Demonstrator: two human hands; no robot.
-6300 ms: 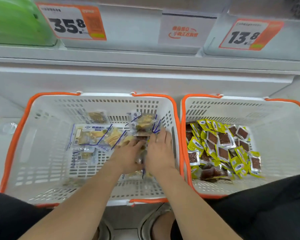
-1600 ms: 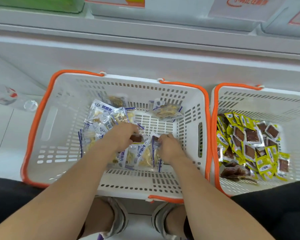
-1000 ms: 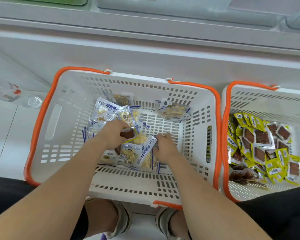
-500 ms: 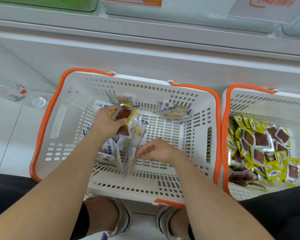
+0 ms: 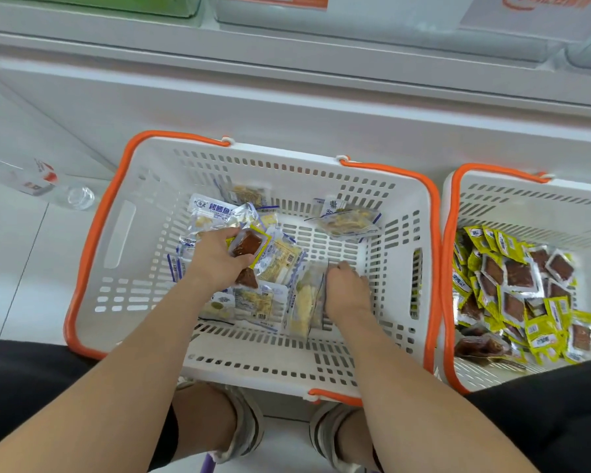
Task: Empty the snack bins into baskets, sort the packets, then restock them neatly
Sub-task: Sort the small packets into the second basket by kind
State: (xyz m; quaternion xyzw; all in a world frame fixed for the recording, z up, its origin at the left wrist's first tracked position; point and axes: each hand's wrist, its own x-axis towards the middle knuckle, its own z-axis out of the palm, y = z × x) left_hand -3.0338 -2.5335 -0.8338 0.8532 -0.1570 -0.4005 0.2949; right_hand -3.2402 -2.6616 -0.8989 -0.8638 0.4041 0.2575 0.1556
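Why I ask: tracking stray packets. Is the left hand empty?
No, the left hand grips a yellow-edged brown packet above the blue-and-white packets in the left basket.

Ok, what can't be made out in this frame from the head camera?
Head view, right basket: cut off by the right edge, so its full contents are unseen.
Head view, shelf labels: cropped by the top edge, unreadable.
Head view, right hand: only its back shows; its grip on the clear packets is hidden.
Head view, yellow-edged packets: left hand covers them partly; count unclear.
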